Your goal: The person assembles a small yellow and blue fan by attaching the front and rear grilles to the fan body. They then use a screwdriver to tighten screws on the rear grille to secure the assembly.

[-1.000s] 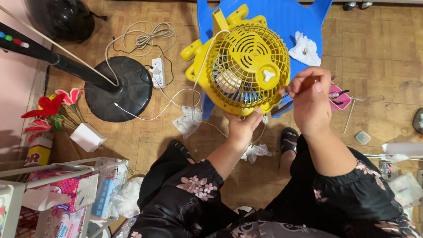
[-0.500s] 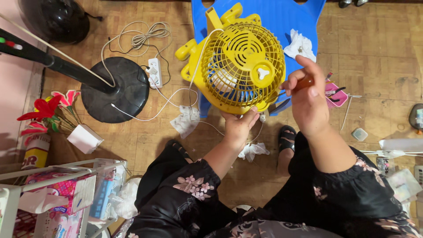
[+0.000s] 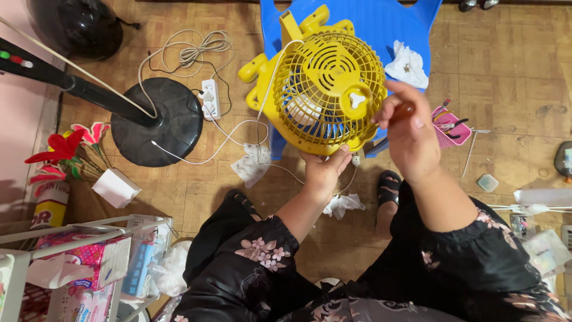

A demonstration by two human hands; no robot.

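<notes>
At your knees: you sit low in a dark flowered garment, with crumpled white tissues (image 3: 342,204) on the wooden floor between your legs and a black sandal (image 3: 390,186) just beside your right thigh.
Left hand (image 3: 322,173): it cups the lower rim of the yellow fan (image 3: 325,89) from below, fingers curled up against the cage and closed on the rim, so the fan is steadied with its grille facing you.
Right hand (image 3: 410,138): it is closed around a reddish-brown tool handle (image 3: 404,112), thumb on top; the handle sits at the fan's right edge and its tip is hidden, so you cannot tell what it touches.
Fan: it rests tilted on a blue plastic stool (image 3: 381,24), with a white cord running over the cage and down to the floor.
Done so far: judging by the grille, the front cage and its 1 centre cap are in place, and no loose fan part lies apart from it.
Left to do: the work at the right rim looks unfinished, since the tool is at the cage and the fan is held.
Just beyond: a white cloth (image 3: 407,64) on the stool and a pink tray of small tools (image 3: 451,127) on the floor to the right.
Farther left: a white power strip (image 3: 210,98) and the black round base of a standing fan (image 3: 157,121).
</notes>
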